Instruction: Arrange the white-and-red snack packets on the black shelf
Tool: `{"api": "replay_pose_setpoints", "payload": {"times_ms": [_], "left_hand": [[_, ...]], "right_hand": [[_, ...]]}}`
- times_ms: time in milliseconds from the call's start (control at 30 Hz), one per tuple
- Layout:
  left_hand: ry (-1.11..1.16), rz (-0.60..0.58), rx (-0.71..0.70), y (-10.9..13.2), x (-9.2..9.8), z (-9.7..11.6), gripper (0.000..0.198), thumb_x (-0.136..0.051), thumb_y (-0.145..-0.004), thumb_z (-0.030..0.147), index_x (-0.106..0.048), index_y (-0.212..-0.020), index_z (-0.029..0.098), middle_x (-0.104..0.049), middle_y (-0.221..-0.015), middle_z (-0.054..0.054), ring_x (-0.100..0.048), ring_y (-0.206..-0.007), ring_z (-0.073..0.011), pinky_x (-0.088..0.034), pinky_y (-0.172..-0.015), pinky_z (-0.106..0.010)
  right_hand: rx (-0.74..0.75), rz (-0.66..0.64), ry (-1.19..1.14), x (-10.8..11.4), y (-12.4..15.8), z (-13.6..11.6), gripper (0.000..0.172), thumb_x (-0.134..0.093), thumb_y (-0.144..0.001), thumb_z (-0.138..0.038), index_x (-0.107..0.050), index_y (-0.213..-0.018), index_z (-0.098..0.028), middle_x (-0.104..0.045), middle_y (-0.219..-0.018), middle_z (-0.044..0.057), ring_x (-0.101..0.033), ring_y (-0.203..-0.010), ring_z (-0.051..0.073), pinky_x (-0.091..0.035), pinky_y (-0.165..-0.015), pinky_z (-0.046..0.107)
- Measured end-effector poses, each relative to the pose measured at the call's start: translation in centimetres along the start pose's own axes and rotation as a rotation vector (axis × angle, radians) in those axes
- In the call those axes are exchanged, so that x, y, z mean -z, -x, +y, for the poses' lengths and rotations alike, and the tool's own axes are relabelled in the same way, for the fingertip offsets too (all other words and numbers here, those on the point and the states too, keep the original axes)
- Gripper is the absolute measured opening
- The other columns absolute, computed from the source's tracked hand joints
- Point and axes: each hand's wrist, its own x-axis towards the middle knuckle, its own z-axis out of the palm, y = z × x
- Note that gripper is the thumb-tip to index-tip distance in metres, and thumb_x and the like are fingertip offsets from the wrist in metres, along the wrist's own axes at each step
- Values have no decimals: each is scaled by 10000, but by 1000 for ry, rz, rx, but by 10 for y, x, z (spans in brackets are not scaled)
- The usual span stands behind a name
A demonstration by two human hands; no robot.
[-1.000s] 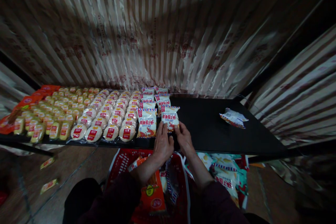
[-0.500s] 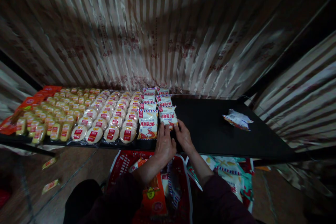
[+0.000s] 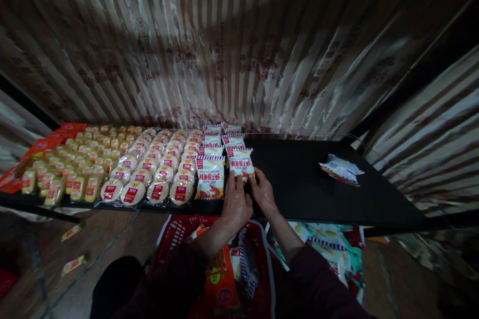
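Note:
A white and blue snack bag (image 3: 241, 162) with red lettering lies in the front of the right column of matching bags on a black shelf (image 3: 292, 179). My left hand (image 3: 236, 202) rests its outstretched fingers flat on the bag's lower front. At the bag's lower right corner, the fingers of my right hand (image 3: 262, 192) are drawn together on its edge. Another snack bag (image 3: 210, 178) is just left of my left hand, at the front of the neighbouring column. My fingers cover the bag's bottom part.
Round rice crackers (image 3: 182, 192) and small yellow packets (image 3: 78, 188) fill the shelf's left side. One crumpled bag (image 3: 341, 169) lies to the right. Below the shelf stand a red basket (image 3: 270, 279) with packets and several green bags (image 3: 355, 256). Striped cloth (image 3: 209, 60) hangs behind.
The snack bag under my hands has shifted slightly toward the back and right, and now sits a little straighter. Both hands stay on it. The view has moved a little.

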Motion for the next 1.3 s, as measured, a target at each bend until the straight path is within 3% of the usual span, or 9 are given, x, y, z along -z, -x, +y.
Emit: {"api": "replay_pose_setpoints", "payload": {"times_ms": [167, 300, 433, 633, 800, 1033, 1300], "left_hand": [[-87, -14, -11, -2, -2, -5, 653, -504, -732, 121, -379, -1367, 30, -228, -1526, -231, -176, -1433, -315, -212, -1169, -472], [-63, -4, 9, -1, -5, -6, 664, -517, -717, 128, -387, -1364, 55, -219, -1539, -203, -149, -1438, -322, -190, -1172, -492], [-33, 0, 14, 0, -5, -4, 686, -525, -709, 138, -381, -1377, 76, -190, -1555, -173, -117, -1444, -317, -163, -1181, -475], [-72, -29, 54, -2, -5, -1, 682, -521, -717, 135, -385, -1380, 48, -122, -1566, -191, -116, -1441, -333, -170, -1178, -462], [-54, -26, 69, -4, -6, 0, 695, -520, -713, 127, -369, -1386, 35, -122, -1565, -196, -131, -1439, -328, -180, -1179, -448], [-19, -16, 67, -2, -6, -1, 719, -518, -704, 123, -342, -1397, 47, -122, -1568, -183, -121, -1443, -320, -160, -1185, -448], [-157, -74, 90, -4, -5, 4, 757, -507, -721, 125, -264, -1416, -53, -68, -1553, -249, -60, -1443, -332, -130, -1188, -455]], "right_hand": [[90, 28, 111, 1, -6, 6, 457, -489, -775, -466, -658, -1089, -180, -657, -1121, 126, -568, -1062, 279, -416, -972, 460], [114, 30, 69, 3, -12, 10, 464, -540, -751, -484, -654, -1093, -191, -632, -1181, 116, -536, -1125, 279, -384, -1013, 484], [10, 30, -80, 4, -24, 11, 539, -623, -716, -519, -629, -1164, -221, -614, -1241, 88, -516, -1190, 271, -367, -1047, 457], [-156, -71, -224, 3, -41, 1, 625, -697, -679, -521, -592, -1234, -255, -635, -1239, 64, -562, -1160, 265, -418, -1002, 414], [-143, -128, -164, 1, -38, -13, 522, -621, -740, -567, -645, -1155, -250, -685, -1145, 57, -606, -1076, 256, -423, -981, 422], [-114, -122, -168, -1, -32, -8, 509, -607, -742, -580, -657, -1129, -253, -707, -1074, 43, -619, -1019, 248, -463, -928, 409], [-52, -63, -25, -3, -28, -10, 632, -509, -780, -614, -581, -1252, -199, -575, -1308, 109, -501, -1224, 270, -342, -1072, 442]]}}
